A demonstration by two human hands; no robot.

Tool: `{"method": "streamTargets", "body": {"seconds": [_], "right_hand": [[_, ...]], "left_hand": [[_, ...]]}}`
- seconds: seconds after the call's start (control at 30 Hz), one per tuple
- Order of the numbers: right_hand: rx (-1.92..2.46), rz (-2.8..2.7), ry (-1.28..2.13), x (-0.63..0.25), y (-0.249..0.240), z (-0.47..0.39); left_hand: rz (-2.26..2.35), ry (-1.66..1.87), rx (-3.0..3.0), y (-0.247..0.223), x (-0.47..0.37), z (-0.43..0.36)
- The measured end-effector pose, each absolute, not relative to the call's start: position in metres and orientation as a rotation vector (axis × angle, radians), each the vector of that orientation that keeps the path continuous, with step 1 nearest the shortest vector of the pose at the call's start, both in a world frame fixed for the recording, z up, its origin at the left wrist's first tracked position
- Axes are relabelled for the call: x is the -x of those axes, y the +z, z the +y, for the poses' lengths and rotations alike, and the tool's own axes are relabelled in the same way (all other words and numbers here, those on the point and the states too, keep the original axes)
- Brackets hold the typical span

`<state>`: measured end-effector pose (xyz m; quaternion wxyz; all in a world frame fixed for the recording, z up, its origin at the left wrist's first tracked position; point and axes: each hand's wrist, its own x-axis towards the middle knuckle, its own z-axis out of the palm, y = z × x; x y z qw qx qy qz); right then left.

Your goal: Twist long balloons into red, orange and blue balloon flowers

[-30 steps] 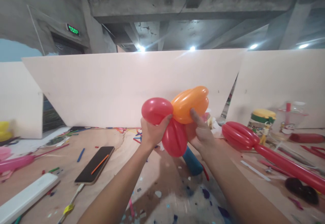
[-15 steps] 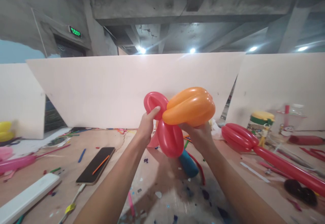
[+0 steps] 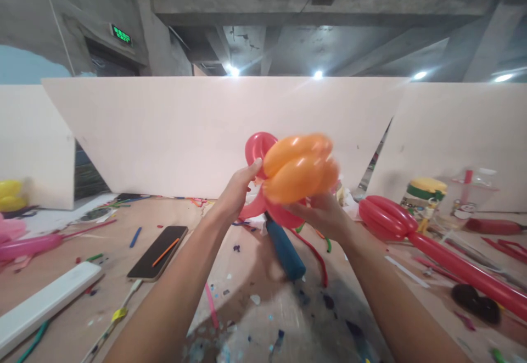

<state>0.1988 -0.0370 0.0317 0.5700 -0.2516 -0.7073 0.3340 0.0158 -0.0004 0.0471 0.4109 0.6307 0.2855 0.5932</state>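
Above the middle of the table I hold a twisted balloon figure made of red balloon loops (image 3: pixel 258 144) and orange balloon lobes (image 3: pixel 294 173). My left hand (image 3: pixel 241 187) grips the red loops near the twist, its thumb pressed on top. Under the orange lobes, my right hand (image 3: pixel 323 212) is closed around the figure from below; its fingertips are partly hidden. The orange part is blurred by motion. On the table below lies a blue balloon pump (image 3: pixel 286 250), beside a thin red uninflated balloon (image 3: pixel 315 256).
A phone (image 3: pixel 158 253) with an orange strip on it and a white power strip (image 3: pixel 49 302) lie at left. At right rest a long red balloon (image 3: pixel 465 267), a yellow-lidded jar (image 3: pixel 424 195) and black round pieces (image 3: pixel 475 302). White boards (image 3: pixel 185 132) stand behind. Balloon scraps litter the table.
The balloon figure has been turned in my hands: the lower red lobe has swung behind the orange lobes, and the orange part tilts toward me. More of the blue pump shows.
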Motion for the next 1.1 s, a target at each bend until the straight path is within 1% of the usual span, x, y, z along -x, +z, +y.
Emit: {"method": "streamTargets", "body": {"seconds": [0.17,0.27,0.33,0.47,0.57,0.63,0.67,0.73,0.8,0.87,0.93,1.1], "right_hand": [[0.715,-1.829,0.413,-0.19,0.036,-0.045],[0.691,-1.876,0.388,-0.191,0.041,-0.053],[0.676,-1.924,0.402,-0.195,0.043,-0.056],[0.691,-1.959,0.479,-0.21,0.043,-0.054],[0.684,-1.946,0.576,-0.217,0.04,-0.051],[0.714,-1.852,0.53,-0.217,0.038,-0.047],[0.738,-1.753,0.465,-0.216,0.037,-0.045],[0.781,-1.505,0.366,-0.212,0.034,-0.039],[0.789,-1.389,0.46,-0.207,0.031,-0.034],[0.769,-1.509,0.67,-0.202,0.029,-0.033],[0.766,-1.704,0.752,-0.197,0.029,-0.037],[1.003,-1.881,0.53,-0.191,0.039,-0.057]], "left_hand": [[0.724,1.632,-1.758,0.058,-0.016,-0.023],[0.747,1.704,-1.793,0.06,-0.017,-0.03],[0.767,1.692,-1.836,0.062,-0.016,-0.033],[0.713,1.556,-1.957,0.069,-0.008,-0.038],[0.64,1.274,-2.058,0.071,0.002,-0.038],[0.658,1.175,-2.12,0.069,0.006,-0.034],[0.679,1.241,-2.121,0.067,0.006,-0.031],[0.686,1.526,-2.003,0.064,0.004,-0.027],[0.633,1.743,-1.782,0.063,-0.001,-0.025],[0.553,1.787,-1.594,0.064,-0.007,-0.029],[0.485,1.789,-1.487,0.068,-0.011,-0.035],[0.537,1.768,-1.374,0.07,-0.013,-0.04]]}}
